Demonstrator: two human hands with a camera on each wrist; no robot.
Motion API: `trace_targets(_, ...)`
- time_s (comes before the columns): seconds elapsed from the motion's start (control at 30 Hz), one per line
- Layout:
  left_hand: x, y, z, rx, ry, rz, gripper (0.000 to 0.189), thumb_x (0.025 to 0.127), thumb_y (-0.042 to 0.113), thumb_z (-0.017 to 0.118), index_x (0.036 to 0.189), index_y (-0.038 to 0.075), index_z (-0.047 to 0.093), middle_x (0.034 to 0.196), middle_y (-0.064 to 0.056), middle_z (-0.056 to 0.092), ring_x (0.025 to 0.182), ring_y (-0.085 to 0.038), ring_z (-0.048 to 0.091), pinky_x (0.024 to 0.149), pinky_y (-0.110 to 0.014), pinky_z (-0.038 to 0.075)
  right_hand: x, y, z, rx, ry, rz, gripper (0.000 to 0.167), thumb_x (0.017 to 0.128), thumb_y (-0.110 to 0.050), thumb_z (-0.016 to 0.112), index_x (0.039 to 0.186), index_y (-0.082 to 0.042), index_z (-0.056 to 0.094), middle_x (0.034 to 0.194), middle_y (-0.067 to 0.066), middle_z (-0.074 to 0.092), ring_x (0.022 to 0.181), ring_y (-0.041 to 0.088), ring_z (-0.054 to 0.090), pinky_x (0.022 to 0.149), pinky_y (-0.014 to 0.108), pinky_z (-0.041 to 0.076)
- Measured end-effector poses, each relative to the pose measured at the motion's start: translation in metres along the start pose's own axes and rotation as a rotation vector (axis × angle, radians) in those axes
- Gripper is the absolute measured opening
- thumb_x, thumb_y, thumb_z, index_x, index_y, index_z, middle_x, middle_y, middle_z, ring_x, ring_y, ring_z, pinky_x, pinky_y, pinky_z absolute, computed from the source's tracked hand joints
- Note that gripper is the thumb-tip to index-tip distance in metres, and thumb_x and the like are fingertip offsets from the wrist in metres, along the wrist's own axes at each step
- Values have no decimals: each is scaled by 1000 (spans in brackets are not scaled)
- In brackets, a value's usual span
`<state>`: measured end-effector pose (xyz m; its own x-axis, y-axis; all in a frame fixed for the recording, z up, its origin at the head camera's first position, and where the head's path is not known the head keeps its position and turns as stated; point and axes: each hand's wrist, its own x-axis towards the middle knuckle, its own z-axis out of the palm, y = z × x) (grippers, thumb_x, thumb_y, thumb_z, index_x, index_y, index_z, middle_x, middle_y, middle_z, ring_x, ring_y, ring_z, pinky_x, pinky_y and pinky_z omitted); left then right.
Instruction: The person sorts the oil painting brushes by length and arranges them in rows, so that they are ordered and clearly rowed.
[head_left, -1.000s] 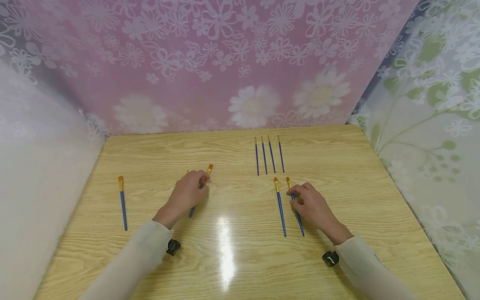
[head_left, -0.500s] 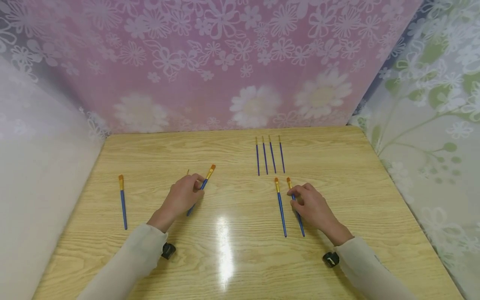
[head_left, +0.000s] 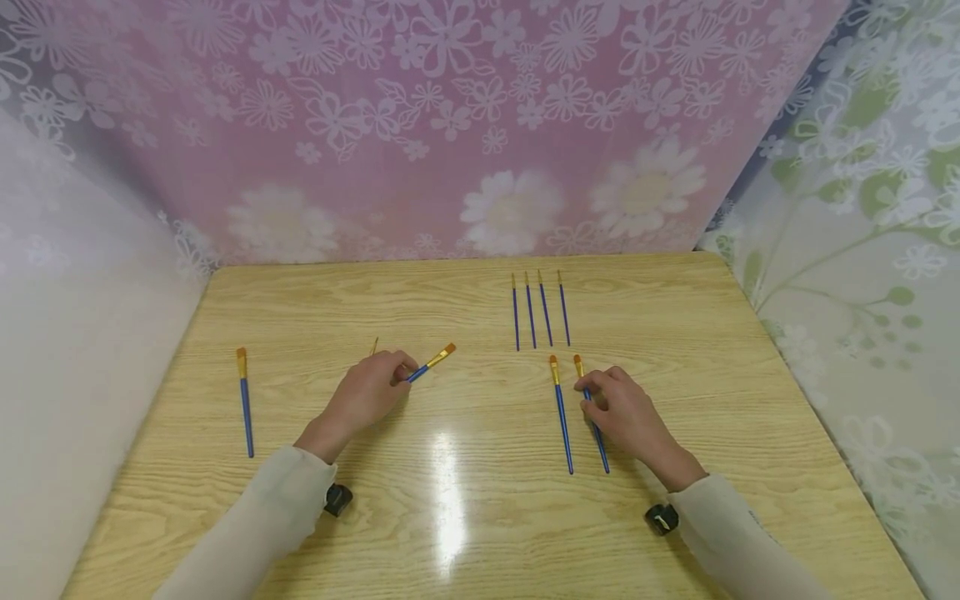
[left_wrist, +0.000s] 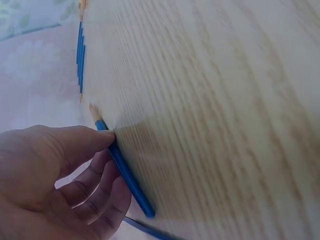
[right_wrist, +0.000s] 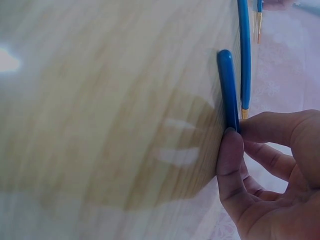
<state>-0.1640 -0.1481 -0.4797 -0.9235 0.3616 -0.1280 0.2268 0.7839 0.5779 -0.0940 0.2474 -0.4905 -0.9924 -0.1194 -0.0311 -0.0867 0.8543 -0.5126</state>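
Observation:
My left hand (head_left: 367, 390) pinches a flat paintbrush (head_left: 437, 358) with a blue handle, gold ferrule and orange bristles; its head points to the right and away. In the left wrist view, thumb and fingers grip the handle (left_wrist: 131, 181). A thinner brush (head_left: 375, 344) lies mostly hidden beneath that hand, only its tip showing. On the right side, my right hand (head_left: 628, 421) pinches another blue paintbrush (head_left: 599, 442) near its upper end. Close to its left and almost parallel lies a similar brush (head_left: 562, 421). The right wrist view shows the gripped handle (right_wrist: 227, 87) close over the wood.
Several thin, dark blue brushes (head_left: 542, 312) lie in a row towards the back. A wide flat brush (head_left: 246, 408) lies alone at the left. Everything is on a wooden table (head_left: 480, 525), with a pink floral cloth (head_left: 420, 167) hanging behind its far edge.
The paintbrush in my left hand has swung clockwise, its bristles moving right from a steeper upward tilt. My left hand has shifted slightly left. The right hand keeps its hold in place.

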Motion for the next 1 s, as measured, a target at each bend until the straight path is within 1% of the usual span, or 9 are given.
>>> trace_targets(0.13, -1, 3, -1, 36, -7, 26, 24, 104, 7, 72, 128, 9, 75, 113, -6, 75, 99, -23, 71, 83, -42, 58, 0, -1, 0, 3, 0, 3, 22, 101, -7, 73, 122, -3, 75, 116, 18, 66, 83, 20, 65, 76, 46, 58)
trace_targets(0.27, -1, 5, -1, 48, -8, 40, 23, 104, 7, 72, 127, 9, 76, 113, -6, 74, 99, -22, 70, 85, -42, 59, 0, -2, 0, 4, -2, 8, 22, 100, -6, 74, 122, -3, 75, 116, 18, 65, 84, 21, 65, 76, 46, 58)
trace_targets(0.5, -1, 4, -1, 71, 1, 74, 22, 104, 8, 72, 125, 10, 77, 108, -4, 72, 86, -16, 62, 75, -35, 54, 1, -3, 0, 3, -5, 15, 22, 100, -6, 74, 122, -3, 75, 116, 18, 65, 83, 20, 64, 75, 43, 57)
trace_targets(0.63, -1, 5, -2, 88, 7, 77, 22, 105, 9, 72, 126, 11, 77, 108, -4, 72, 84, -16, 61, 73, -34, 52, 0, -3, -1, 5, -8, 17, 22, 101, -6, 74, 122, -3, 75, 117, 19, 65, 83, 20, 63, 75, 43, 57)
trace_targets(0.73, -1, 8, -2, 86, 1, 62, 22, 105, 9, 71, 127, 11, 76, 110, -5, 72, 90, -18, 66, 77, -37, 56, 0, -4, -1, 6, -8, 17, 22, 101, -6, 74, 122, -3, 75, 116, 18, 65, 84, 21, 64, 75, 45, 58)
trace_targets(0.83, 0, 11, -2, 54, -9, 45, 22, 106, 9, 69, 127, 10, 75, 115, -6, 75, 100, -22, 72, 84, -42, 60, 0, -3, -1, 6, -5, 12, 22, 101, -6, 74, 122, -3, 75, 115, 18, 65, 85, 21, 66, 76, 46, 59)
trace_targets(0.9, 0, 13, -2, 28, -15, 40, 24, 106, 8, 67, 128, 10, 73, 118, -7, 77, 105, -24, 75, 87, -44, 61, 0, -3, -1, 7, -3, 10, 22, 101, -6, 74, 122, -3, 75, 115, 18, 65, 85, 22, 66, 76, 46, 59)
trace_targets(1.0, 1, 16, -1, -9, -27, 37, 27, 106, 6, 65, 132, 11, 71, 121, -10, 79, 108, -27, 76, 89, -46, 61, 0, -2, -1, 7, 0, 7, 22, 101, -6, 74, 122, -3, 75, 115, 18, 65, 85, 22, 66, 76, 47, 59)
